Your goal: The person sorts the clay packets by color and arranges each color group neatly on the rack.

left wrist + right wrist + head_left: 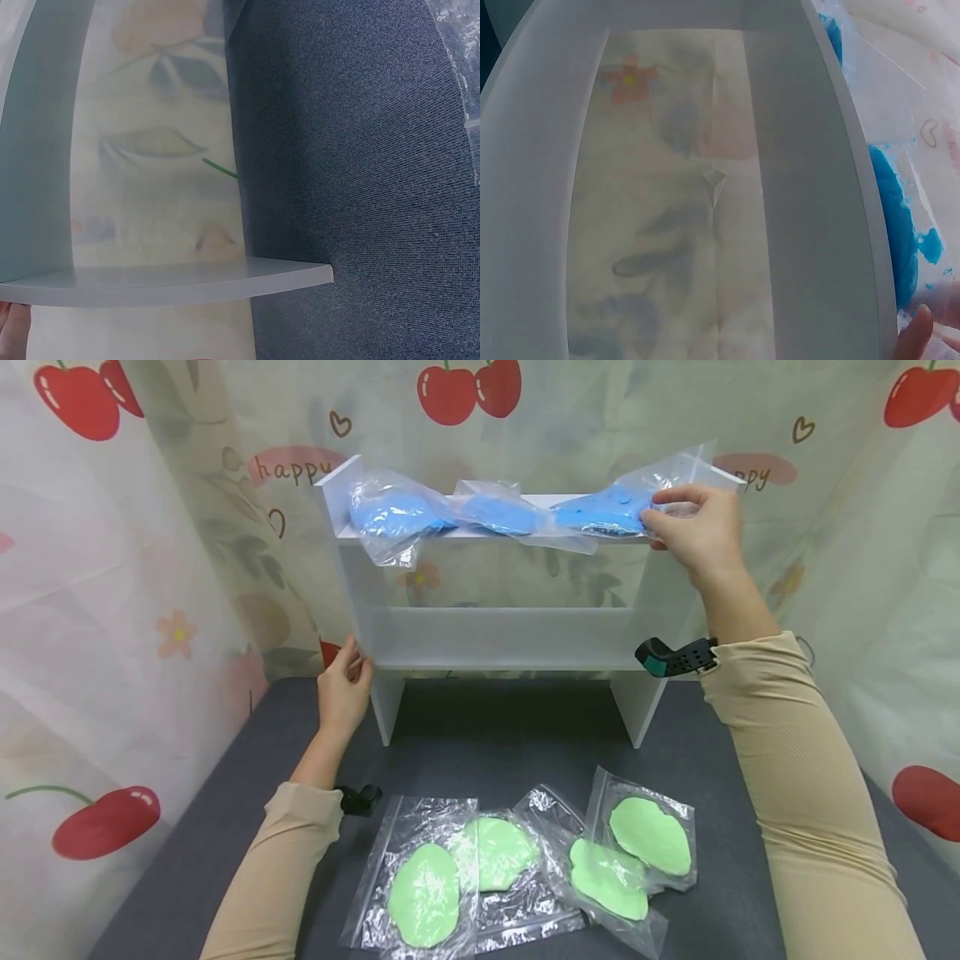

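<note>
On the top board of a white shelf rack [502, 639] lie three clear plastic bags of blue dough-like stuff: a left bag [401, 516], a middle bag [501, 515] and a right bag [603, 512]. My right hand [701, 531] pinches the right bag near its right end. In the right wrist view, the fingertips [915, 334] show at the blue stuff [896, 225] beside the board's edge. Low on the rack's left side, my left hand [343, 689] touches the outer face of the side panel. Its fingers [13, 330] barely show in the left wrist view.
Zip bags with flat light-green pieces lie on the dark table [517, 718] in front: a left bag [423, 893], a second [501, 852], a third [611, 881] and a right one [651, 835]. A cherry-print curtain [555, 435] hangs behind and at both sides.
</note>
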A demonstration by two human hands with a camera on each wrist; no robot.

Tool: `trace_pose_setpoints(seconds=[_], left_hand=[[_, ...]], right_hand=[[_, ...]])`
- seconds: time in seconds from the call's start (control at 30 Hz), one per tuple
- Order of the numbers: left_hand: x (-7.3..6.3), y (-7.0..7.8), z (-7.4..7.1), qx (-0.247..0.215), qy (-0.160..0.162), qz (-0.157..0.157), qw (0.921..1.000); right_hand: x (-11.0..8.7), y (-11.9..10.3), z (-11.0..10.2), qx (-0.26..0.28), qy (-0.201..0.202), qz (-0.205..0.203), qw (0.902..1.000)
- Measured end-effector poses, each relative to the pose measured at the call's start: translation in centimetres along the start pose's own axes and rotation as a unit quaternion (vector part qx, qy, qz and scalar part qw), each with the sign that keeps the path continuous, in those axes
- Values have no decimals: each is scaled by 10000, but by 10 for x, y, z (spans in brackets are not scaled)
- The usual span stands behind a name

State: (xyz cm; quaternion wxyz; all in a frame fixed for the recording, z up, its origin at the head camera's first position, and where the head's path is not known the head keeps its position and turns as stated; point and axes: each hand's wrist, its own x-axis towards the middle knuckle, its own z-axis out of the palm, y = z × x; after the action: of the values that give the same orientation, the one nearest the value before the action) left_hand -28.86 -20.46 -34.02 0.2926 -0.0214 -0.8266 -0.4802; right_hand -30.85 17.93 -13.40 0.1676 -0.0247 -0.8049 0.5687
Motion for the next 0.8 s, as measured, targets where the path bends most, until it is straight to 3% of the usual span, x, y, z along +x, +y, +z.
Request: trace_pose_setpoints(seconds=[0.13,0.8], left_hand=[[0,0,0,6,5,-3,10000],[0,0,0,-5,5,122,9999]], right_hand=[[0,0,-1,-244,26,-3,9997],[-18,10,-18,25,-139,-443,9989]])
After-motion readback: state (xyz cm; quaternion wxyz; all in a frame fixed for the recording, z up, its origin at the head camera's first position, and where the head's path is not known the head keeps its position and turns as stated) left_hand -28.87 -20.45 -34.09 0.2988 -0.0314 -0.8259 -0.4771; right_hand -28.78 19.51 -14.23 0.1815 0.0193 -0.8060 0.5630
